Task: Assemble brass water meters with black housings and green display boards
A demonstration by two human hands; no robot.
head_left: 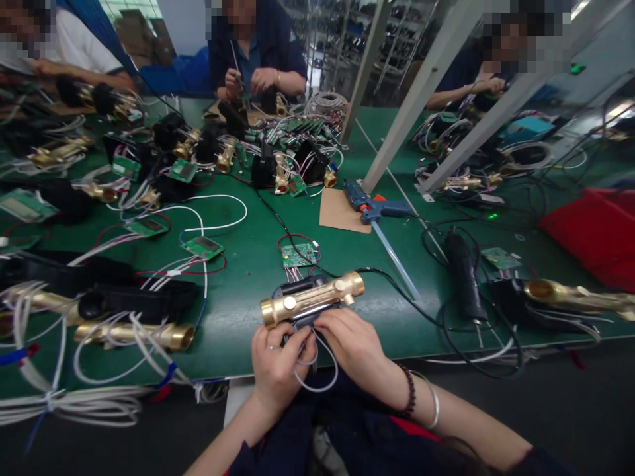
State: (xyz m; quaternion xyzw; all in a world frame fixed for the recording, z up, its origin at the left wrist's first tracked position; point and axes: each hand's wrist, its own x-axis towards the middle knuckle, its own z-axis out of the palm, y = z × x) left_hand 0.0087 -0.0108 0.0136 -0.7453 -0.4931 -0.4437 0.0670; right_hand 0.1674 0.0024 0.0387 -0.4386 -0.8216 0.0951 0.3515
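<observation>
A brass pipe body (312,299) with threaded ends lies across a black housing (285,289) near the table's front edge. Wires run from the housing to a small green circuit board (299,255) behind it. My left hand (278,362) is closed, thumb and fingers pinching a thin grey cable (333,378) just below the brass body. On the other side, my right hand (354,345) has its fingers pressed together on the same cable, at the housing's front edge. The cable loops down between both hands. My fingertips partly hide where it meets the housing.
A glue gun (377,210) rests by a piece of cardboard (342,211). A black power screwdriver (464,277) with its cord lies at right, before a red bin (595,231). Brass bodies with cables (133,336) crowd the left. Metal posts (421,92) rise ahead; several co-workers sit beyond.
</observation>
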